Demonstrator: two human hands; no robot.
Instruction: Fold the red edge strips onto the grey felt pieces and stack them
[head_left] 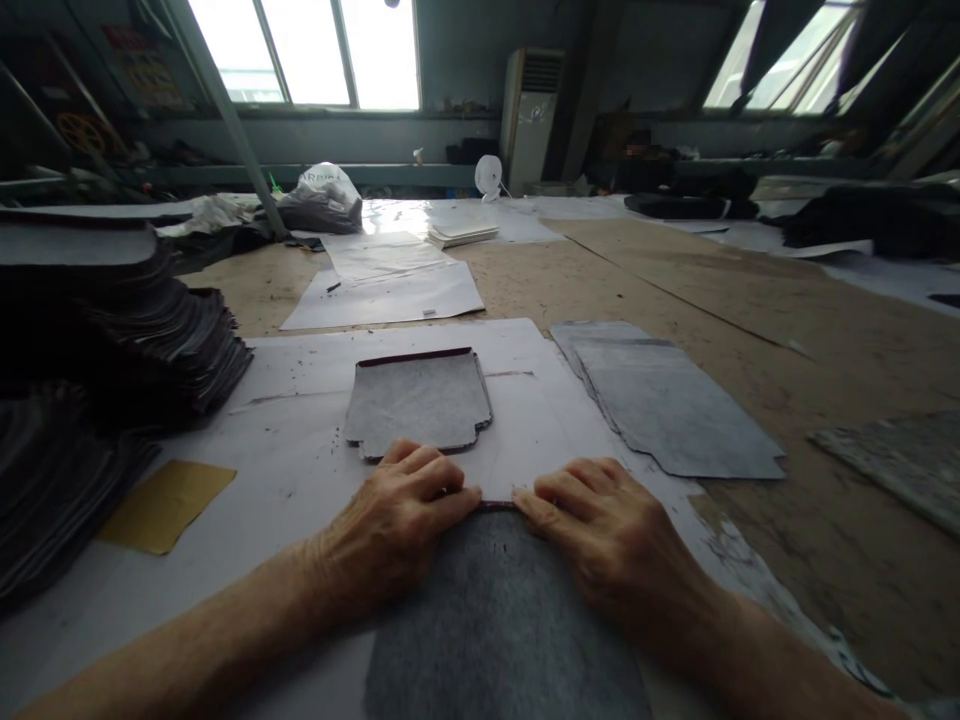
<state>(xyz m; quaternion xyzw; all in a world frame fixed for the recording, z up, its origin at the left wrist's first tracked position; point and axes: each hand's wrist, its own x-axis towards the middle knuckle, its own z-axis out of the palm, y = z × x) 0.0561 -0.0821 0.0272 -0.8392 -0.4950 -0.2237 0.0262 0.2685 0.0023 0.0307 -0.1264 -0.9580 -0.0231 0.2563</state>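
A large grey sheet [510,610] lies in front of me at the bottom centre, with a thin dark reddish edge at its far end. My left hand [401,515] has its fingers curled and pressed together on the left part of that edge. On the right part, my right hand [604,520] grips in the same way, a short stretch of edge showing between the two. Just beyond my left hand sits a smaller grey piece [420,398] with notched corners and a dark red strip along its far side.
Tall stacks of dark sheets [172,330] stand at the left, near a yellow-brown piece [169,505]. More grey pieces [675,400] lie at the right on the brown table [757,290]. White paper [300,480] lies under the work; a plastic bag [322,195] sits farther back.
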